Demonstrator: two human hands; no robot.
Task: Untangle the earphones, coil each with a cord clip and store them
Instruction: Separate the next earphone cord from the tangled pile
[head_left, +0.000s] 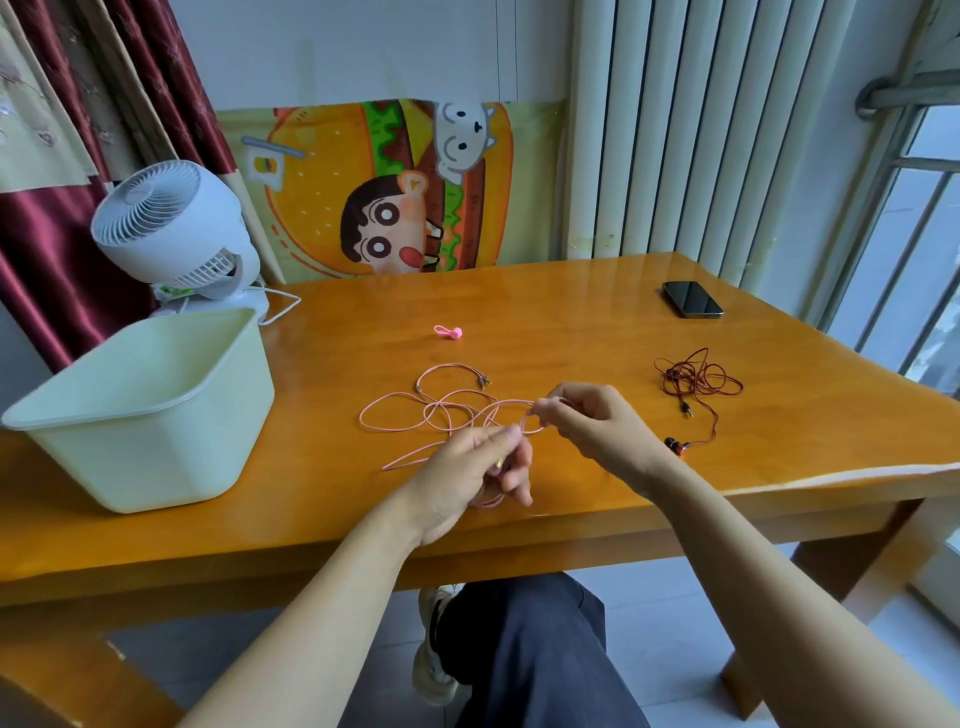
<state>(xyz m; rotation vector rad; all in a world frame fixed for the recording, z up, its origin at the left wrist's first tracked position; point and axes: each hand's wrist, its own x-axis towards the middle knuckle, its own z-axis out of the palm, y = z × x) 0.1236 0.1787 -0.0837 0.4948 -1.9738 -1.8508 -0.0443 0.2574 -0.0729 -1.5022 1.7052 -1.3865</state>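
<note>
Pink earphones (415, 415) lie in loose tangled loops on the wooden table (571, 322). My left hand (475, 467) pinches part of the pink cord near the table's front edge, with more cord trailing under its fingers. My right hand (592, 421) pinches a small loop of the same cord just right of the tangle. Dark red earphones (698, 382) sit in a loose bundle to the right, their plug and earbuds trailing toward the front. A pink cord clip (448, 331) lies alone behind the pink tangle.
A pale green plastic bin (130, 415) stands on the table's left side. Behind it is a white desk fan (171, 234) with its cable. A black phone (692, 299) lies at the back right. My knee shows under the table.
</note>
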